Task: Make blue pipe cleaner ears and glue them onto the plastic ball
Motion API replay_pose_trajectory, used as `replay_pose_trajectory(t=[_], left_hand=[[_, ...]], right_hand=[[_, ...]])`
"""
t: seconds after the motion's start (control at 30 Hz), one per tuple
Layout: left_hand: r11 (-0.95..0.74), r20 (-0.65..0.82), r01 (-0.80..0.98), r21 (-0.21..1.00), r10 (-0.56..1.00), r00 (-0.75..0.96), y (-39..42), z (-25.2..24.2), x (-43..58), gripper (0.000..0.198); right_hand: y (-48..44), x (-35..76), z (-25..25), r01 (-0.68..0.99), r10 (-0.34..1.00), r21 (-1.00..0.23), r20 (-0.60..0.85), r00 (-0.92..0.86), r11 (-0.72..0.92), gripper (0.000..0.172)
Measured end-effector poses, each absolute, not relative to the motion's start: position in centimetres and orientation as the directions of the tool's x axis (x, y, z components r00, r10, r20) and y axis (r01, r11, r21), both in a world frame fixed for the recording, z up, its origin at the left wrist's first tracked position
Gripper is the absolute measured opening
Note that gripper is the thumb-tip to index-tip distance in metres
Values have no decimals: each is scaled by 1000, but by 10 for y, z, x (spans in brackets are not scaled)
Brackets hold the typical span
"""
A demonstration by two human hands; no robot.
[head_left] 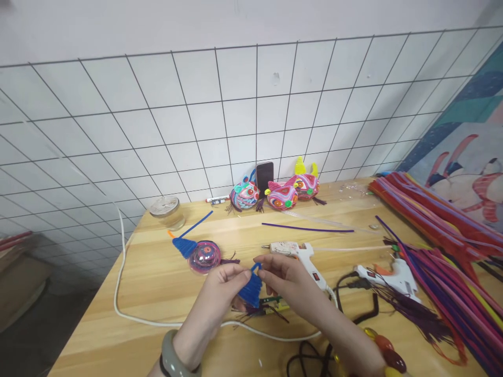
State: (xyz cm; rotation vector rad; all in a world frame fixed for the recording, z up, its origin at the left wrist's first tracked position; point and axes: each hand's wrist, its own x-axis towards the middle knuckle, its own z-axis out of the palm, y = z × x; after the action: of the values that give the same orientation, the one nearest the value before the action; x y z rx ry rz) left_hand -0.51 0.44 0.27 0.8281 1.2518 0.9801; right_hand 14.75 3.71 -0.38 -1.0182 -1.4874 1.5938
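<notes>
Head view, and the left hand [220,285] pinches a blue fuzzy triangle [250,289], the right hand [288,276] nipping its bent top! Just beyond the grip lies a glue gun [303,253]; further left, another blue triangle [184,247].

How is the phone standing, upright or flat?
Upright: the phone shows its long edges vertical, dark face toward the camera, behind the colourful figures.

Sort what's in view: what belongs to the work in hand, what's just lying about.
Likely part of the work:
blue fuzzy piece pinched by left hand and right hand
second blue piece
round decorated piece
purple stem mid-table
nearer glue gun

Apparently just lying about:
phone
lidded jar
pens
</notes>
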Motion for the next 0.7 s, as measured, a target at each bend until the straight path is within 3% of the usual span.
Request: replay_pose_trajectory(t=[0.23,0.7], left_hand=[[407,-396,-186,894,914,94,2,4,-4,36],[339,-344,-177,924,939,-3,6,-3,-5,30]], right_hand=[[38,148,-5,22,899,-997,-73,-431,-71,27],[38,150,-4,26,922,-994,-112,-370,-110,34]])
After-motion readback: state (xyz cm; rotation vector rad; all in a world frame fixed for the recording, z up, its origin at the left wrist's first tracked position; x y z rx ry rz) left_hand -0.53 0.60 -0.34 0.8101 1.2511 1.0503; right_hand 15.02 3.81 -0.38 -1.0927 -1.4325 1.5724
